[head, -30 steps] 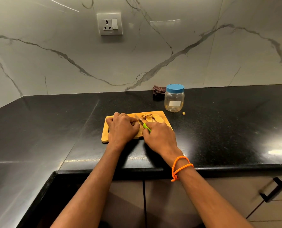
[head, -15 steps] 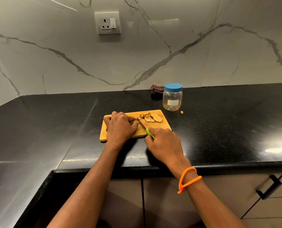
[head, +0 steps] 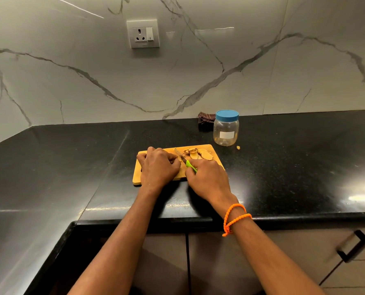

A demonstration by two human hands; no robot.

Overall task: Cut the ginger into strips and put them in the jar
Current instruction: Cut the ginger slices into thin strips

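Note:
A small wooden cutting board (head: 214,153) lies on the black counter. Several flat ginger slices (head: 198,154) rest at its far right part. My left hand (head: 159,167) is curled on the board, fingertips pressing a ginger piece that stays mostly hidden beneath them. My right hand (head: 209,177) grips a knife with a green handle (head: 190,165); its blade (head: 179,154) points away from me, right beside the left fingertips. A clear jar with a blue lid (head: 226,128) stands shut beyond the board's right corner.
A dark folded cloth (head: 205,120) lies behind the jar against the marble wall. A tiny ginger scrap (head: 238,147) sits on the counter (head: 294,167) near the jar. A wall socket (head: 143,33) is above. Cabinet doors with a black handle (head: 354,245) are below the counter edge.
My right hand drew back toward me with the knife, then pushed it forward again beside the left fingertips. The left hand stayed on the board.

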